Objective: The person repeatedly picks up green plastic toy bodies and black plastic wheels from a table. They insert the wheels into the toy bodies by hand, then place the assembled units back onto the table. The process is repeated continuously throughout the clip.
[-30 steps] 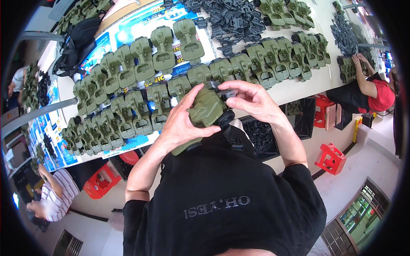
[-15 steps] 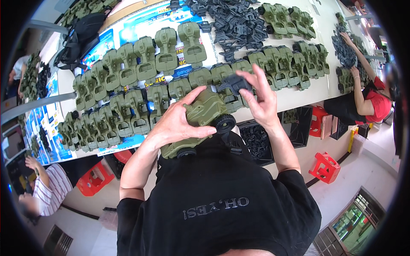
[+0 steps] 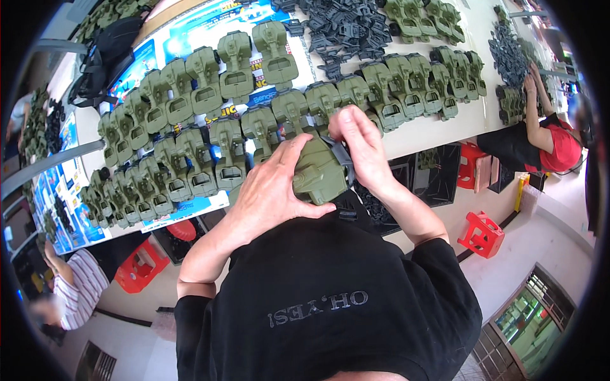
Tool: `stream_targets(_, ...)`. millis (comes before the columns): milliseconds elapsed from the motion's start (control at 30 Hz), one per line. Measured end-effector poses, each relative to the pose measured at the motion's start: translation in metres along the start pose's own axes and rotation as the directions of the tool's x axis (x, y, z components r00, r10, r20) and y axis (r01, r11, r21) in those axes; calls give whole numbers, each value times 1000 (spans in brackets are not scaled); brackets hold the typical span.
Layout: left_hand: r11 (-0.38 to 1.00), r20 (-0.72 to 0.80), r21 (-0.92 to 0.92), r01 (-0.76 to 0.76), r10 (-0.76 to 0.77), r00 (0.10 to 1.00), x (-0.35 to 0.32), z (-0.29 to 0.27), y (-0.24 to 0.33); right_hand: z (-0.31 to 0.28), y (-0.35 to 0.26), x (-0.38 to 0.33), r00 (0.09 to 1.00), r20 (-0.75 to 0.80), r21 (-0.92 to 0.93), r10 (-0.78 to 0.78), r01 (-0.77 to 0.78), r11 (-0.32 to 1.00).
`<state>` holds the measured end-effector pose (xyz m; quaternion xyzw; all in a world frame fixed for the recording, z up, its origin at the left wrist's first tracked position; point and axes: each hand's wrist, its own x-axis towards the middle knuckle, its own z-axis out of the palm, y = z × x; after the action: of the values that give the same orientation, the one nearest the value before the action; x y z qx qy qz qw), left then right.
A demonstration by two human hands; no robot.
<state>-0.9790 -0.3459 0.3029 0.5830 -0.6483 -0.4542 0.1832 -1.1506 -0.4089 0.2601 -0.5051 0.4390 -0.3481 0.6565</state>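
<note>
My left hand (image 3: 270,184) grips an olive-green toy vehicle (image 3: 321,174) in front of my chest, its thumb along the near side. At the vehicle's right end is a dark grey plastic part (image 3: 341,154), up against the green body. My right hand (image 3: 363,149) closes round that part with curled fingers, hiding much of it. The vehicle's wheels do not show from this angle. Just beyond my hands, several rows of olive-green toy vehicle bodies (image 3: 230,155) stand on the table.
A heap of dark grey parts (image 3: 349,28) lies on the far side of the table (image 3: 406,143). At the left is a black bag (image 3: 115,54). Below the table edge are black crates (image 3: 438,178) and a red stool (image 3: 481,235). Other people work at both sides.
My right hand has brought the dark grey part down onto the vehicle's right end. The vehicle has turned in my left hand, so its black wheels no longer show.
</note>
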Motion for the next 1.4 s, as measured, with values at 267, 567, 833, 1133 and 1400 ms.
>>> stream_targets(267,994,164,55,98,-106,981,4,-1,-2,-9,17,14,674,503,188,541,-696,693)
stream_targets(567,961,216,238,140,-193,957,3,14,-4,1,63,0,621,413,389,666,-782,487)
stream_targets(833,920,222,378,103,-199,954,-1,13,1,10,60,-6,685,447,398,575,-728,558)
stream_targets(1133,923,126,383,46,-101,987,-14,21,2,14,42,-4,750,399,157,527,-622,767)
stream_targets(1400,982,-7,158,-103,105,994,-20,11,-23,15,11,0,842,351,-24,410,-430,903)
